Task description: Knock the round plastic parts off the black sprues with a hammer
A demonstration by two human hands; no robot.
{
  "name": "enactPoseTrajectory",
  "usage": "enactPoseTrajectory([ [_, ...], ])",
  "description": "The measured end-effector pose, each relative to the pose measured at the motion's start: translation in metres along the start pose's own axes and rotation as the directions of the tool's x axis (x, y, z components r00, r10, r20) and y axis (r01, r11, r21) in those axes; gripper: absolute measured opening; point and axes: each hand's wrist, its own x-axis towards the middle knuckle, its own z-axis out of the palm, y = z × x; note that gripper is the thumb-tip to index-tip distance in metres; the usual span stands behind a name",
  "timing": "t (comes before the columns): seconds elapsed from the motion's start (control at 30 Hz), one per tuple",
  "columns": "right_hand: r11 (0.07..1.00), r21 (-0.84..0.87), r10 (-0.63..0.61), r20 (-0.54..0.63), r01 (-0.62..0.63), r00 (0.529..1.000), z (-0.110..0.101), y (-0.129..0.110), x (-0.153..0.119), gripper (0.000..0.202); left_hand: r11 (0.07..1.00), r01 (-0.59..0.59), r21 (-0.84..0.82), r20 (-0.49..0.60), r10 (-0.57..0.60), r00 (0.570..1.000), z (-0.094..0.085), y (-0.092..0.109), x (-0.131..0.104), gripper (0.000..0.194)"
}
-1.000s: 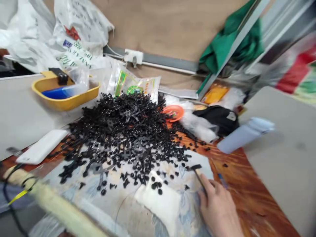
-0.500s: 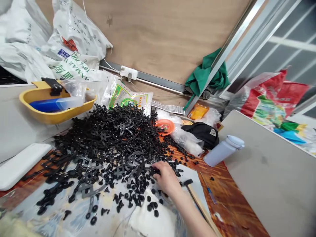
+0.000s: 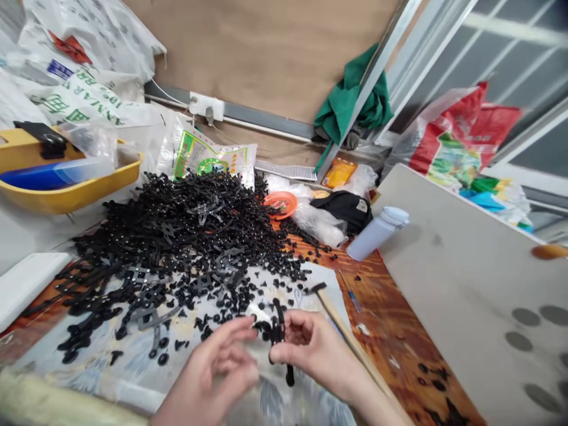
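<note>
Between the thumb and fingers of my right hand (image 3: 306,343) is a black plastic part (image 3: 277,325), long and narrow, held upright over the sheet. My left hand (image 3: 222,367) is just left of it, fingers apart and curved, touching nothing that I can make out. A large heap of black parts (image 3: 190,225) lies beyond both hands, with small black knobs (image 3: 163,358) scattered on the grey-white sheet (image 3: 133,378) in front of it. Close to my right wrist is a hammer (image 3: 332,313) with a wooden handle.
A yellow basin (image 3: 66,198) stands at the left above a white box (image 3: 31,284). At the right are a pale blue bottle (image 3: 377,234), a screwdriver (image 3: 351,293) and a grey panel (image 3: 444,266). An orange dish (image 3: 280,205) sits behind the heap.
My right hand has come back from the heap's edge and now holds a black part. My left hand has entered the view. The camera view has shifted.
</note>
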Motion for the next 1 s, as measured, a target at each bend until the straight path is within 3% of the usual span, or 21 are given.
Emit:
enactPoseTrajectory([
  [0.1,0.985,0.138,0.097,0.043,-0.102,0.994,0.016,0.003,-0.025,0.033,0.997,0.071,0.029,-0.014,-0.071,0.997,0.026,-0.009,0.017,0.022],
  [0.17,0.957,0.252,0.137,0.058,-0.147,0.989,0.02,0.011,-0.038,0.033,0.992,0.125,0.012,-0.04,-0.124,0.991,0.034,-0.015,0.019,0.016],
  [0.3,0.9,0.399,0.152,0.09,-0.176,0.984,0.017,0.033,-0.053,0.035,0.99,0.131,-0.056,-0.113,-0.136,0.984,0.033,-0.021,0.009,0.019],
  [0.4,0.909,0.396,0.155,-0.042,-0.126,0.987,0.011,0.044,-0.057,0.028,0.984,0.165,-0.062,-0.023,-0.166,0.986,0.029,-0.017,-0.001,0.022],
  [0.5,0.958,0.281,0.083,-0.09,-0.055,0.992,0.005,0.042,-0.056,0.024,0.974,0.223,-0.032,0.071,-0.22,0.973,0.029,-0.013,-0.006,0.023],
  [0.67,0.99,0.142,-0.009,0.075,-0.002,0.997,0.009,0.03,-0.051,0.011,0.924,0.383,0.001,0.226,-0.373,0.9,0.03,-0.023,-0.006,0.03],
  [0.8,0.995,0.097,-0.021,0.123,0.009,0.992,0.014,0.036,-0.038,0.006,0.936,0.352,-0.009,0.194,-0.343,0.919,0.024,-0.034,-0.004,0.031],
  [0.9,0.999,-0.023,-0.047,-0.016,0.046,0.999,0.013,0.041,-0.021,0.007,0.929,0.364,-0.063,0.117,-0.355,0.928,0.017,-0.038,0.0,0.032],
  [1.0,0.941,-0.336,-0.124,-0.211,0.048,0.97,0.015,0.04,-0.006,0.007,0.928,0.354,-0.117,-0.004,-0.357,0.934,0.012,-0.041,0.004,0.032],
])
